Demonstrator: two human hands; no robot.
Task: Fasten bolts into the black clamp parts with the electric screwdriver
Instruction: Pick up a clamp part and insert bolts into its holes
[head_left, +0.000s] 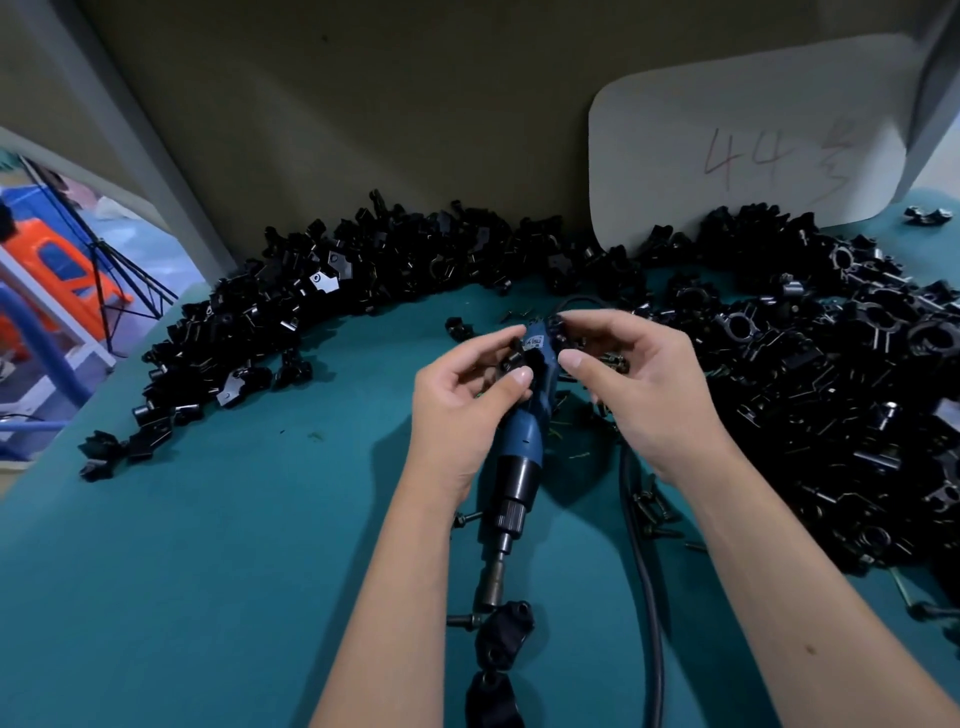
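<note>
Curving along the left edge of the teal counter (208, 545), a heap of black clamp parts (291, 312) left open room in front — there the left hand (462, 400) and right hand (639, 395) each pinched small black parts above the blue electric screwdriver (519, 457) lying mid-counter.

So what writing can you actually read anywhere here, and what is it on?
"44", handwritten, followed by a character too faint to read: on the white card leaning against the back wall.
Small white label on the blue electric screwdriver, between the two hands: printed text too small and blurred to read.
No other writing shows.
</note>
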